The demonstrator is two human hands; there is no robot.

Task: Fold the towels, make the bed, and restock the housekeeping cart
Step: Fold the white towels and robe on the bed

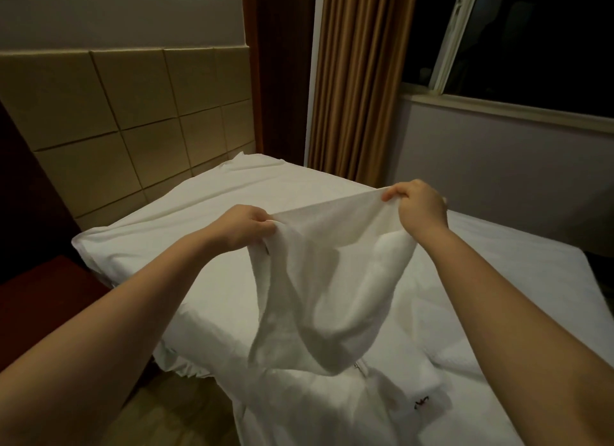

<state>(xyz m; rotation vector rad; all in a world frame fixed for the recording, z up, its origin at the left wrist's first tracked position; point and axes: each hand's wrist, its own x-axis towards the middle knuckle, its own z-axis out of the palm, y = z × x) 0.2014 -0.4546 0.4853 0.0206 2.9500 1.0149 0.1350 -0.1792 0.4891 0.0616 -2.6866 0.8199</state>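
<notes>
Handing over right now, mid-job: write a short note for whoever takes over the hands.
Hands: the left hand pinches one top corner of the plain white cloth, and the right hand pinches the other.
Things: the cloth hangs spread between them above the white-sheeted bed. I cannot tell whether it is a towel or a pillowcase. Rumpled white bedding lies below it.
Done: no folded towels in view.
Left: fold this cloth, smooth the bedding, restock the cart, which is not in view.

A white sheet [212, 213] covers the bed [531, 263], rumpled linen [442, 356] at its near end.
</notes>
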